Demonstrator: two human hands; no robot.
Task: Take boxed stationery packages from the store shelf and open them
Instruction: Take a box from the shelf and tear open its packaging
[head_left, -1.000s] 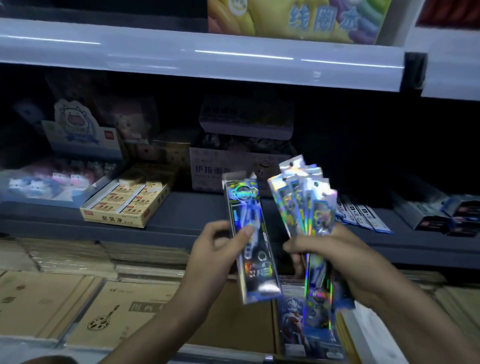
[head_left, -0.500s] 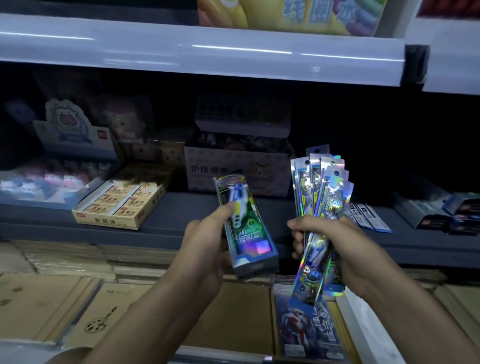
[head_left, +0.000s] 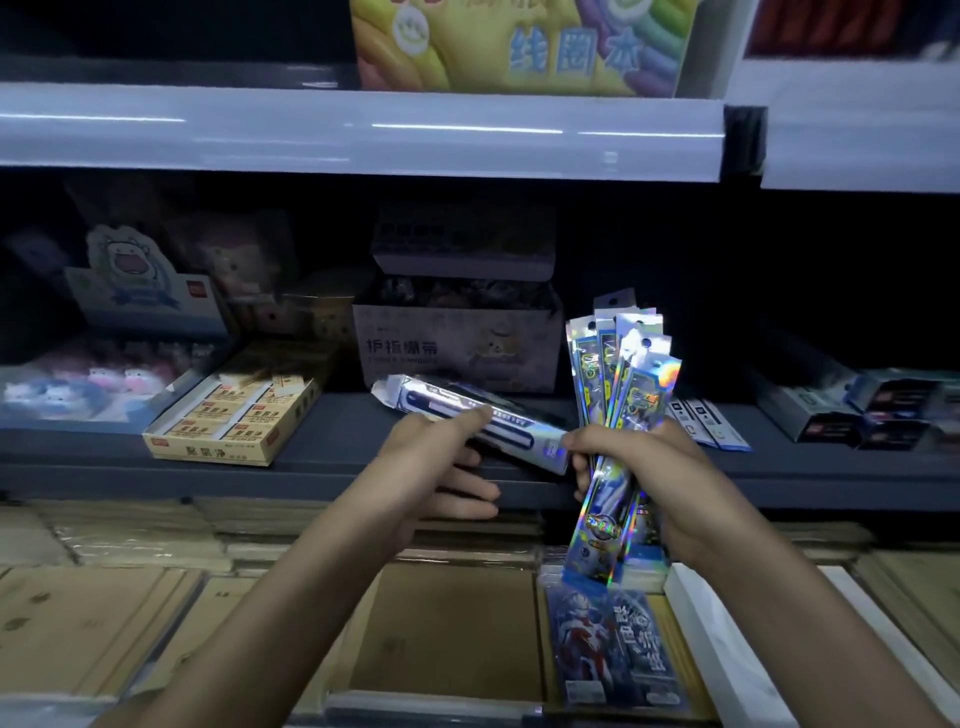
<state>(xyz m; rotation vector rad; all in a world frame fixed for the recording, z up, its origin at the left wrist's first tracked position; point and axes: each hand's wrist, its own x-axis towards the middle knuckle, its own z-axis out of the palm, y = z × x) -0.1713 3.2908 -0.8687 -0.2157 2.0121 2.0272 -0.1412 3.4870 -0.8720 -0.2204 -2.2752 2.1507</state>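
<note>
My left hand (head_left: 441, 467) grips one long holographic boxed package (head_left: 457, 410), now lying almost level in front of the middle shelf (head_left: 332, 457). Its right end touches my right hand (head_left: 654, 473). That hand is closed around a fanned bundle of several similar shiny packages (head_left: 621, 395), standing upright with their hang tabs on top. Their lower ends stick out below my fist.
On the middle shelf sit a yellow box of erasers (head_left: 234, 415), a grey carton with Chinese text (head_left: 457, 348), a cartoon display box (head_left: 135, 296) and dark boxes (head_left: 852, 410) at right. Below lie brown notebooks (head_left: 441, 629) and a superhero pack (head_left: 613, 649). A white shelf edge (head_left: 363, 130) runs overhead.
My left hand has turned its single package from upright to nearly level and brought its end against my right hand. The bundle in my right hand stayed upright.
</note>
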